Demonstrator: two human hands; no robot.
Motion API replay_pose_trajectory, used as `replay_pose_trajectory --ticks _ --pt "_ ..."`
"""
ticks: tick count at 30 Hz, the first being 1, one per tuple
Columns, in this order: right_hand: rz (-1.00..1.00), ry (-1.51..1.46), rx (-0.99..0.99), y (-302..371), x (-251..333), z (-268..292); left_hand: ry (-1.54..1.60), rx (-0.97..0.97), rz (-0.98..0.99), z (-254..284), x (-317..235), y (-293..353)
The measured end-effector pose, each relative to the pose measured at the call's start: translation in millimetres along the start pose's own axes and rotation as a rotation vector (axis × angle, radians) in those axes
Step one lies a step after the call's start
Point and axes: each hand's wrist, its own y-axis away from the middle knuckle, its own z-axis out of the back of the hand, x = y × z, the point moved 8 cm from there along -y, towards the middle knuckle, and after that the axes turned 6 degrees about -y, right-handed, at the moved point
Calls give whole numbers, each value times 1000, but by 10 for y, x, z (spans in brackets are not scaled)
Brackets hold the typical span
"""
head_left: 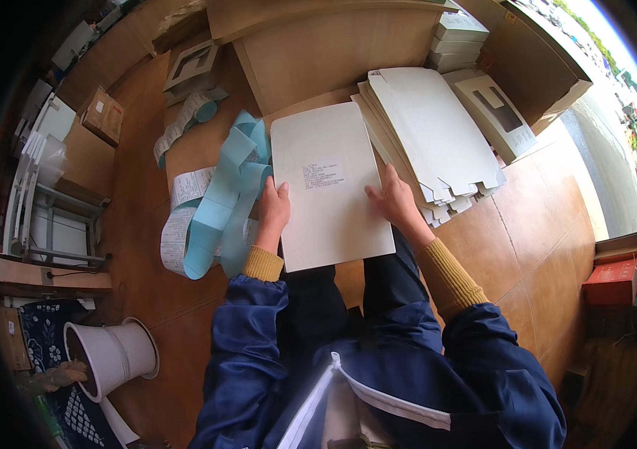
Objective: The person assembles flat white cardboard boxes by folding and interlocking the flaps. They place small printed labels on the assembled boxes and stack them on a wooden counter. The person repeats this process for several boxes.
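A flat white carton blank with a small printed label near its middle lies in front of me over my lap. My left hand rests on its left edge, fingers curled against the card. On its right side my right hand presses down with fingers together. To the right lies a fanned stack of flat white carton blanks, touching the one under my hands. Long strips of light blue label backing curl beside my left hand.
A large brown cardboard sheet lies beyond the blank. White boxes are stacked at the back right, one windowed box beside them. A label roll sits back left, a white bucket on the tiled floor lower left.
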Motion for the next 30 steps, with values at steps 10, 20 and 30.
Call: replay_pose_trajectory --ticks 10,20,30 --pt "109 -1197 157 1078 345 939 938 189 -184 444 -1011 552" --pt "427 834 -902 382 -791 3205 633 -148 89 1139 -701 984" --pt "208 685 -542 -984 -1743 2717 381 -563 71 1767 313 1547"
